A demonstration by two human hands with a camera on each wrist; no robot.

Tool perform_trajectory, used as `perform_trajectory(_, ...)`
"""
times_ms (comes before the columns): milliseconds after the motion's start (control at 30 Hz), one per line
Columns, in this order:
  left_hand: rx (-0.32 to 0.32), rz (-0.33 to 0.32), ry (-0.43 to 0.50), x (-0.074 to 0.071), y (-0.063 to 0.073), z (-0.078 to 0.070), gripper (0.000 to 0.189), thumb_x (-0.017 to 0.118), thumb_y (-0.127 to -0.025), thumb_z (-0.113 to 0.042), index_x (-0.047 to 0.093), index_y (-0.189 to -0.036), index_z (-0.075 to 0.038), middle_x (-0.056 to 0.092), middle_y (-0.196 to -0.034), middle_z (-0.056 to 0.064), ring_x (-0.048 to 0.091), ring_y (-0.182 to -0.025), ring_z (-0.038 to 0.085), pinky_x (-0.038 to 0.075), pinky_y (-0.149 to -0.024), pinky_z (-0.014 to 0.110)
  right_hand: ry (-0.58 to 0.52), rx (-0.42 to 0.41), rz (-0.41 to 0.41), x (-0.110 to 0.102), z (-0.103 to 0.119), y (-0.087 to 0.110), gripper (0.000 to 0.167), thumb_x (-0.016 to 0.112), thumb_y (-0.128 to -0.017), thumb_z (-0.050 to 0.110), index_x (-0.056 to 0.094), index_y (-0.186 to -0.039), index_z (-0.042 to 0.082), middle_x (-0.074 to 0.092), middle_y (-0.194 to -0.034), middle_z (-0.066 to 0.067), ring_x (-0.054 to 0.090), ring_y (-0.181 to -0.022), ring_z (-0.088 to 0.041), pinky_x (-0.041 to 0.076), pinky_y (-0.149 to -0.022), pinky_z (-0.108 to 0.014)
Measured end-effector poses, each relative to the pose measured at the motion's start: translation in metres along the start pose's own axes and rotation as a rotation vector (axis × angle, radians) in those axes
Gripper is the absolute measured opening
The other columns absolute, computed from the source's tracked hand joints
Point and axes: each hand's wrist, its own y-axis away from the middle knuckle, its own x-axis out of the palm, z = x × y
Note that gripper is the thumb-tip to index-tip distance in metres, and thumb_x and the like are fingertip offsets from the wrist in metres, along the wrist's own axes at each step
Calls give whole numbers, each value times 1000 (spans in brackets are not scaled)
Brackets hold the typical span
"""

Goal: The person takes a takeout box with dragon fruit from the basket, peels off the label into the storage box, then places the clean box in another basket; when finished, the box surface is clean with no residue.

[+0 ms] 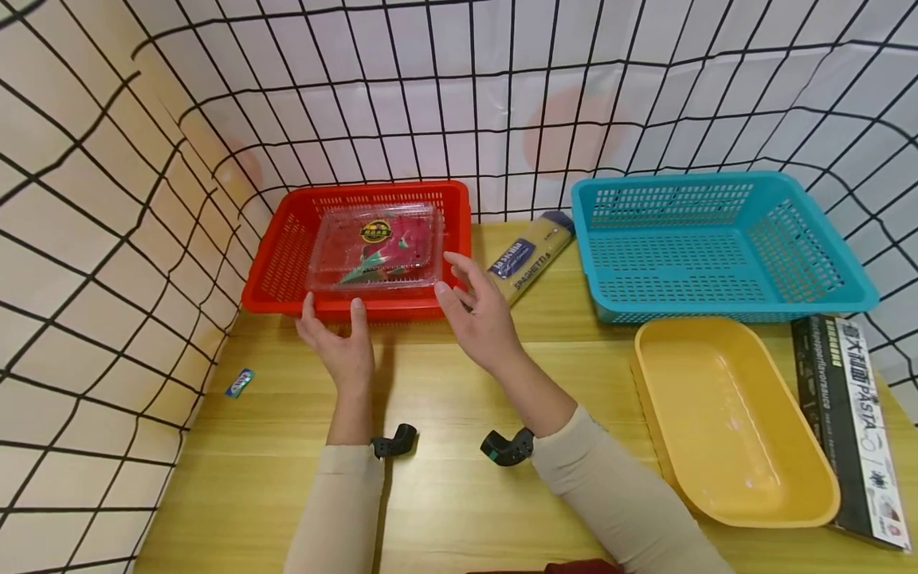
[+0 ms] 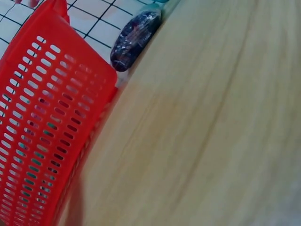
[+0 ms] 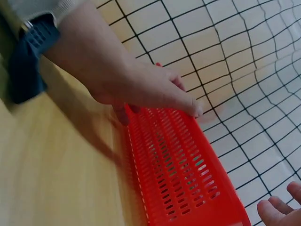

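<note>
Monitoring remotely, I see the clear plastic box (image 1: 376,243) inside the perforated red basket (image 1: 404,305). The left hand (image 1: 339,344), loosely spread, touches the basket; the right hand (image 1: 480,316), fingers parted, holds nothing.

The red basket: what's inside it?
A clear plastic box with a black-and-yellow label sits in the red basket, holding what looks like dragon fruit. Anything beneath the box is covered, so I can't tell.
</note>
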Motion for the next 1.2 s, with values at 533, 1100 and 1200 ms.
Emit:
perform_trajectory(533, -20, -13, 14, 2, -1, 6, 72, 73, -91, -45, 37, -152, -31, 5, -169, 10, 10, -158, 34, 19, -125, 62, 36, 193, -1, 29, -4, -86, 85, 72, -90, 49, 29, -160, 28, 32, -164, -6, 37, -149, -30, 43, -116, -53)
perform_trajectory(1100, 26, -33, -13, 1, -4, 9, 70, 74, -92, -42, 39, -151, -27, 13, -166, 13, 16, -157, 31, 23, -126, 55, -38, 403, -12, 48, -24, -117, 96, 77, -87, 51, 20, -163, 32, 19, -170, -7, 26, -154, -31, 36, -120, -56)
perform_trajectory(1200, 41, -35, -16, 1, -4, 9, 71, 73, -92, -43, 39, -151, -27, 15, -164, 13, 21, -155, 29, 24, -127, 53, -29, 421, -24, 51, -26, -119, 95, 77, -87, 49, 21, -163, 33, 21, -169, -7, 26, -154, -31, 36, -120, -55)
